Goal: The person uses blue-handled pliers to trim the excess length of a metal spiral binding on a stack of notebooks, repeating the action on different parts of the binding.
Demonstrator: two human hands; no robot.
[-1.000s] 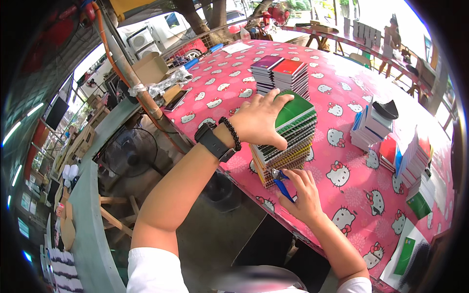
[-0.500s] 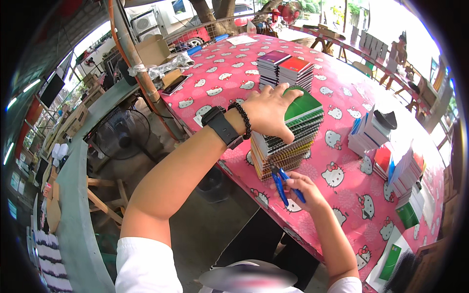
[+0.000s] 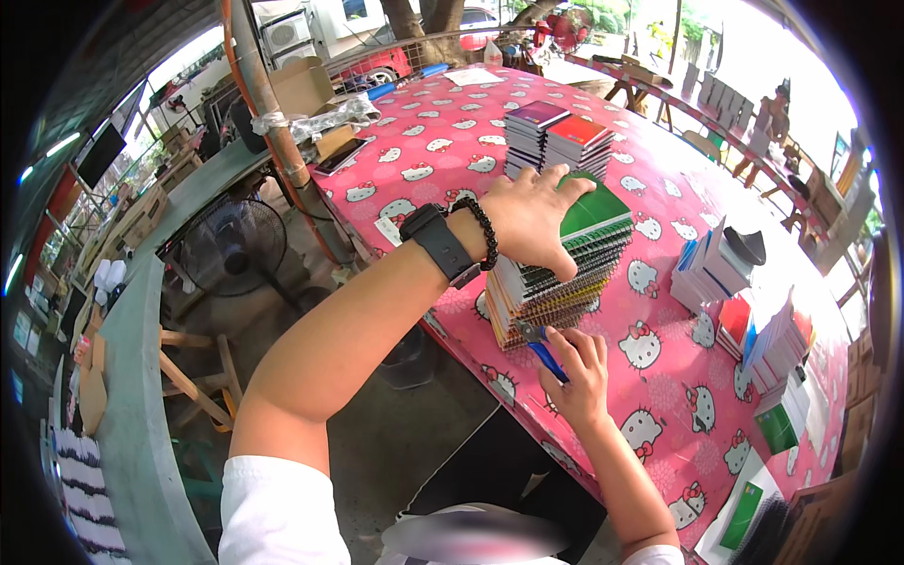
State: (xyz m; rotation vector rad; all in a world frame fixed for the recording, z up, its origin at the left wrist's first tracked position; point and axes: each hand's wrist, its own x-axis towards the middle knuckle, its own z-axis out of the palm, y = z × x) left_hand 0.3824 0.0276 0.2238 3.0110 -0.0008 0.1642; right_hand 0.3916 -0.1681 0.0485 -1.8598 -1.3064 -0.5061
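Observation:
A tall stack of spiral-bound notebooks (image 3: 598,212) stands near the table's front edge, a green cover on top and wire spirals along its near side. Across the top of the pile rests my left hand (image 3: 535,221), fingers spread and thumb over the near edge. My right hand (image 3: 579,379) is closed round a pair of blue-handled wire cutters (image 3: 546,360). Their metal jaws are at the spirals low on the stack; whether they touch a wire is too small to tell. Part of the handles is hidden behind my fingers.
The table (image 3: 642,344) has a pink patterned cover. Behind the stack are purple notebooks (image 3: 537,115) and red notebooks (image 3: 578,130). To the right stand piles of books (image 3: 713,268) and a green-covered pile (image 3: 780,424). A post (image 3: 282,141) and a fan (image 3: 234,252) are at left.
The wire cutters' handles have closed together in my right hand, which has tightened round them. My left hand stays on the stack. The whole view has shifted slightly.

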